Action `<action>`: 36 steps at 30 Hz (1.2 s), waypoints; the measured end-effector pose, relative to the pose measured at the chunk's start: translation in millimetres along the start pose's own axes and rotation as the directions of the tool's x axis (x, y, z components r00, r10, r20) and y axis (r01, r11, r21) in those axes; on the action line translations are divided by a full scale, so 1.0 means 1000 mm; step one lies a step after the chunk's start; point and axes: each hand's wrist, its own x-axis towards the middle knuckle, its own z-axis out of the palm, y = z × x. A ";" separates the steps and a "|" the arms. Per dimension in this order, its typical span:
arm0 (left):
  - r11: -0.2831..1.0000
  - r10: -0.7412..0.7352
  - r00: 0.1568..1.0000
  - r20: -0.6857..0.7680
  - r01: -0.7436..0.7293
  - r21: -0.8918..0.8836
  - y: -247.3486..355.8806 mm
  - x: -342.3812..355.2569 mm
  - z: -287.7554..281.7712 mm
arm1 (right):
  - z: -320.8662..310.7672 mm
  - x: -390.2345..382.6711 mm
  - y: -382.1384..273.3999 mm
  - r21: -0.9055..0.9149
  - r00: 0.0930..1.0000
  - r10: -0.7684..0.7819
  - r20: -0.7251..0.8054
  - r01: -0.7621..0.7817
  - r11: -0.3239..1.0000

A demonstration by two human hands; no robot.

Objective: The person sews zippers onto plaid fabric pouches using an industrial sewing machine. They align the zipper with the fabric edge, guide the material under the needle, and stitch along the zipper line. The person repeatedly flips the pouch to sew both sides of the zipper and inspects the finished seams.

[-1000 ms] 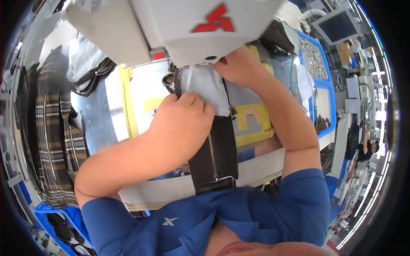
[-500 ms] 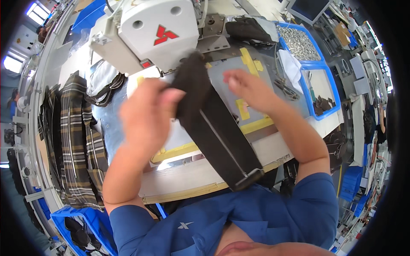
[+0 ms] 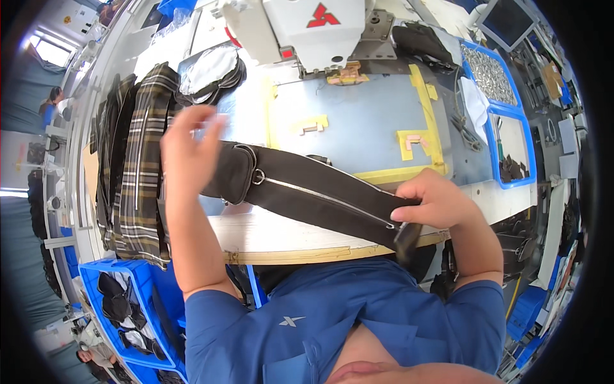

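Note:
A long black fabric piece (image 3: 320, 192) with a silver zipper lies slantwise along the front of the worktable. Near its left end sit a small black pouch-like part (image 3: 242, 174) and a metal ring. My right hand (image 3: 435, 200) pinches the piece's right end between thumb and fingers, by the table's front edge. Over the left end is my left hand (image 3: 190, 150), slightly blurred, its thumb and fingers apart and nothing seen in them. Beyond the piece stands a white sewing machine (image 3: 307, 32), with a grey-blue plate (image 3: 358, 115) edged in yellow tape before it.
Plaid fabric pieces with zippers (image 3: 146, 160) hang over the table's left side, beside a stack of black-and-white pieces (image 3: 214, 73). To the right stand a blue tray of metal parts (image 3: 462, 51) and another blue tray (image 3: 532, 171). A blue crate (image 3: 137, 269) sits at lower left.
The black piece has swung from pointing toward the machine to lying crosswise along the table front. My right hand has come down onto its right end. The whole view has shifted.

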 end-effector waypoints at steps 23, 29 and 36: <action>0.069 0.388 0.921 0.011 -0.018 -0.997 0.189 0.039 0.004 | 0.017 0.023 -0.022 0.539 0.844 -0.443 -0.301 0.534 0.652; 0.101 0.348 0.937 0.026 -0.010 -0.995 0.158 0.044 0.010 | 0.025 0.026 -0.036 0.492 0.897 -0.385 -0.219 0.442 0.750; 0.225 0.211 0.977 0.028 -0.021 -0.974 0.142 0.040 0.019 | 0.036 0.030 -0.034 0.464 0.932 -0.291 -0.217 0.361 0.809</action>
